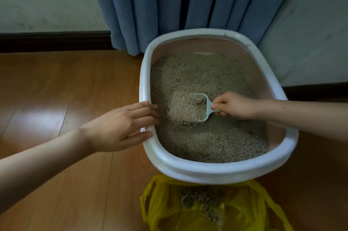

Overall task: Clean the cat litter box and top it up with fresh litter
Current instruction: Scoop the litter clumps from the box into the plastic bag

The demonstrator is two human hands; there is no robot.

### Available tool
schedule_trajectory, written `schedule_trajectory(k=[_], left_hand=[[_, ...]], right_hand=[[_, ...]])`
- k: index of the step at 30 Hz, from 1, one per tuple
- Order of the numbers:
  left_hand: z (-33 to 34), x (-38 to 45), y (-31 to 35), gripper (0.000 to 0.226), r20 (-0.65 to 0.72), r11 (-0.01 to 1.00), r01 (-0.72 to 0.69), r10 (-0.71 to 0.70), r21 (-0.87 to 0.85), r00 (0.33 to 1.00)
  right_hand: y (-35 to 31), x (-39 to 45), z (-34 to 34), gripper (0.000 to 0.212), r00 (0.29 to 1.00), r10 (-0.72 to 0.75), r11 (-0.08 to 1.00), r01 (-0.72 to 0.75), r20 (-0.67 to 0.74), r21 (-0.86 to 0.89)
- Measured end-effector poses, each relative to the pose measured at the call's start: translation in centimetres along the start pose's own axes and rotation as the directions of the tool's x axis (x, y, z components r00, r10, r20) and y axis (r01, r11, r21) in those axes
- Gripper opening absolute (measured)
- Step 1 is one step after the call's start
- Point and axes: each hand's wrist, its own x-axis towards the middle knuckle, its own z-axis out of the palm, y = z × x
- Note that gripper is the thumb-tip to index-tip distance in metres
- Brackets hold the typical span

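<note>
I see one litter box (pixel 216 170) on the floor (pixel 56 89), both hands at it: left hand (pixel 120 127) flat, fingers straight over its left rim; right hand (pixel 235 105) gripping the handle of one scoop (pixel 207 110), heaped with litter (pixel 183 107), mid-box. One yellow bag (pixel 244 210) at its near edge.

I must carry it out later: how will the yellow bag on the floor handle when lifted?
Probably floppy: the yellow bag is thin, crumpled plastic lying slack. It would likely sag under the clumps inside. Its handle loop looks the easiest grip.
</note>
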Motion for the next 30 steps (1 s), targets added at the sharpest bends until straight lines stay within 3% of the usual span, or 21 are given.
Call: schedule_trajectory(k=[12, 30], left_hand=[[0.8, 0.3, 1.5, 0.054, 0.029, 0.994, -0.071, 0.069, 0.081, 0.997], [0.8, 0.2, 2.7, 0.046, 0.02, 0.988, -0.083, 0.082, 0.132, 0.996]], right_hand=[[-0.2, -4.9, -1.2, 0.041, 0.995, 0.06, 0.996, -0.065, -0.085, -0.056], [-2.3, -7.8, -1.0, 0.037, 0.997, 0.075, 0.994, -0.076, -0.004, -0.085]])
